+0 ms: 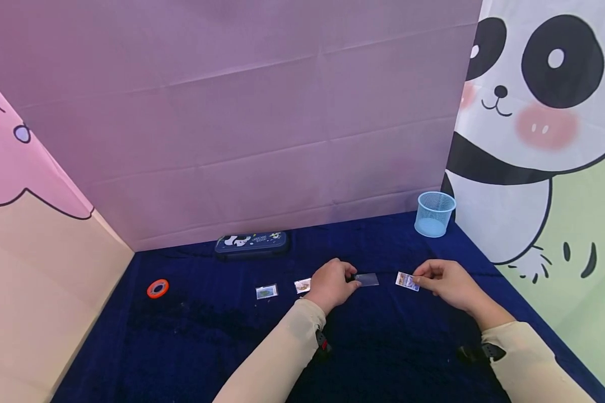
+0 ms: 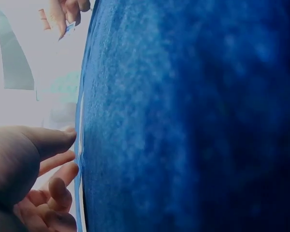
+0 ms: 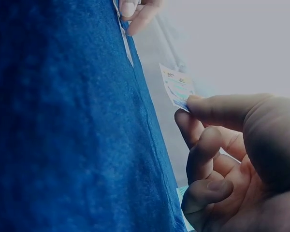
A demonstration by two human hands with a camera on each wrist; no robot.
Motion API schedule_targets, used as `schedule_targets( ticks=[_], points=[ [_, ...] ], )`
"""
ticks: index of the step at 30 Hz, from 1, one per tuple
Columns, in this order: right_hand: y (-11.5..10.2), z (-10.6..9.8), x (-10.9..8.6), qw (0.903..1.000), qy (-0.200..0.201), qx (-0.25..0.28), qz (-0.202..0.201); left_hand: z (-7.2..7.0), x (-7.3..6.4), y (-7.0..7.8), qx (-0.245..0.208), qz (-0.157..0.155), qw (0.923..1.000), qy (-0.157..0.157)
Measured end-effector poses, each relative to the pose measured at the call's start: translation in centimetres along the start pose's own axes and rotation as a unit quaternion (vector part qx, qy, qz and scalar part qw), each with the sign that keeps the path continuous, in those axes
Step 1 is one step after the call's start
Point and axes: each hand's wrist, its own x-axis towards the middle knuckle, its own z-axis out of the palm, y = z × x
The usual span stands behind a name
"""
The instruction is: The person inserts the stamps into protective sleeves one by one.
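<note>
Between thumb and index finger, my right hand [image 1: 446,284] pinches a small stamp-like picture card [image 1: 406,281] with a white border. The right wrist view shows the card [image 3: 176,87] standing out past the fingertips, above the cloth. My left hand [image 1: 334,285] is down at the table, its thumb and fingertips at the near end of a small clear plastic sleeve [image 1: 368,279] lying on the cloth. The sleeve's left end is hidden by those fingers. Just left of that hand lies a small picture card [image 1: 302,286], partly covered by it. Another, greenish picture card [image 1: 266,291] lies farther left.
Dark blue cloth [image 1: 206,347] covers the table. A navy pencil case [image 1: 252,244] with a panda print lies at the back. An orange tape roll [image 1: 158,289] is at the left, a light blue mesh basket [image 1: 434,214] at the back right. Printed curtains [image 1: 282,123] enclose the table.
</note>
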Motion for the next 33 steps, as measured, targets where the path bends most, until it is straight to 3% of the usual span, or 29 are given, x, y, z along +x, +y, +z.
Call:
schedule_targets(
  ticks=[10,21,25,33],
  points=[
    [0.0,0.2,0.1,1.0000,-0.003,-0.009,-0.002,0.8,0.4,0.4,0.050,-0.011,0.9986,-0.016],
    [-0.1,0.3,0.1,0.9999,-0.009,-0.013,0.004,0.7,0.4,0.6,0.041,-0.022,0.9989,0.007],
    [-0.1,0.3,0.2,0.9999,-0.013,-0.010,0.002,0.3,0.2,0.4,0.025,-0.013,0.9995,0.011],
    [-0.3,0.7,0.4,0.9994,-0.019,0.022,-0.017,-1.6,-1.2,-0.7,-0.064,-0.006,0.9978,0.017]
  ],
)
